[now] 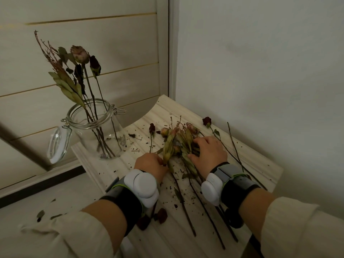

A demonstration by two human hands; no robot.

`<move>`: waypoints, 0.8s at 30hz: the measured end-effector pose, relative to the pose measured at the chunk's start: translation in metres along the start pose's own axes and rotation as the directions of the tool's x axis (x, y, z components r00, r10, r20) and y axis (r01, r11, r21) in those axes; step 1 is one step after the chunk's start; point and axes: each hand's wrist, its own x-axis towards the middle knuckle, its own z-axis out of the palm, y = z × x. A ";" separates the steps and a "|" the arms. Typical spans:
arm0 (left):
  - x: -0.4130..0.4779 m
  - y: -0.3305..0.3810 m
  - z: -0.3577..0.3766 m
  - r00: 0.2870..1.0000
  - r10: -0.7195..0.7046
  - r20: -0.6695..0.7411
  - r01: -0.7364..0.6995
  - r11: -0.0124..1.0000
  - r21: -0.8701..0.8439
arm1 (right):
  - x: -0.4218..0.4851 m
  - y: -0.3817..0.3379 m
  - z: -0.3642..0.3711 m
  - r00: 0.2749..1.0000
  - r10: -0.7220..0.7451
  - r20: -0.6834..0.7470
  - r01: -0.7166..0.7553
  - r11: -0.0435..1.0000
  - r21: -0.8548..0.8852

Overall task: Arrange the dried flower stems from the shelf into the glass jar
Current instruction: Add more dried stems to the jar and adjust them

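Observation:
A clear glass jar [96,131] with a hinged lid hanging open stands at the left end of the pale wooden shelf [260,164]. Several dried stems [87,75] stand in it, with rose heads and long leaves on top. A pile of dried flower stems [178,144] lies across the middle of the shelf. My left hand [150,163] pinches a leafy stem at the pile's near left edge. My right hand [210,151] lies on the pile's right side, fingers curled into the leaves. Both wrists wear bands with white pods.
A single dark red rose [207,121] and a bare twig [233,144] lie to the right, near the white wall. A small red bud [152,128] lies left of the pile. Crumbs and loose petals [162,215] are scattered over the shelf. Panelled wall stands behind the jar.

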 end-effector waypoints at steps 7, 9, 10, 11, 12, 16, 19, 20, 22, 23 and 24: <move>-0.002 -0.001 -0.007 0.999 -0.002 -0.041 -0.004 0.990 -0.143 | 0.000 0.002 0.003 1.000 0.003 0.011 -0.004 0.999 0.054; -0.002 0.001 -0.009 0.998 -0.010 -0.058 0.000 0.984 -0.177 | 0.001 0.003 0.003 1.000 0.004 0.007 -0.004 0.999 0.053; -0.002 0.002 -0.011 0.998 -0.010 -0.064 -0.002 0.981 -0.192 | 0.001 0.004 0.004 1.000 0.006 0.004 -0.007 0.999 0.053; -0.002 0.004 -0.014 0.997 -0.005 -0.073 -0.010 0.978 -0.208 | 0.002 0.004 0.003 1.000 0.010 0.003 -0.011 0.999 0.052; -0.002 0.005 -0.016 0.997 -0.001 -0.083 -0.018 0.974 -0.225 | 0.002 0.003 0.003 1.000 0.013 0.004 -0.013 0.999 0.050; -0.001 0.009 -0.030 0.992 0.024 -0.122 -0.060 0.953 -0.298 | 0.002 0.001 0.001 1.000 0.017 0.023 -0.018 0.999 0.039; 0.002 0.010 -0.040 0.990 0.020 -0.139 -0.074 0.915 -0.398 | 0.001 -0.002 -0.002 0.999 0.031 0.035 -0.033 0.998 0.050; 0.003 0.011 -0.044 0.989 0.016 -0.146 -0.078 0.901 -0.427 | 0.001 -0.003 -0.003 0.999 0.034 0.029 -0.036 0.998 0.058; 0.004 0.012 -0.053 0.986 0.015 -0.168 -0.094 0.874 -0.476 | 0.001 -0.008 -0.008 1.000 0.027 0.004 -0.027 0.998 0.063; 0.004 0.013 -0.058 0.984 0.018 -0.180 -0.105 0.864 -0.493 | 0.001 -0.011 -0.011 1.000 0.018 -0.010 -0.018 0.998 0.057; 0.003 0.014 -0.064 0.982 0.020 -0.188 -0.114 0.855 -0.505 | 0.001 -0.013 -0.013 1.000 0.010 -0.022 -0.009 0.999 0.052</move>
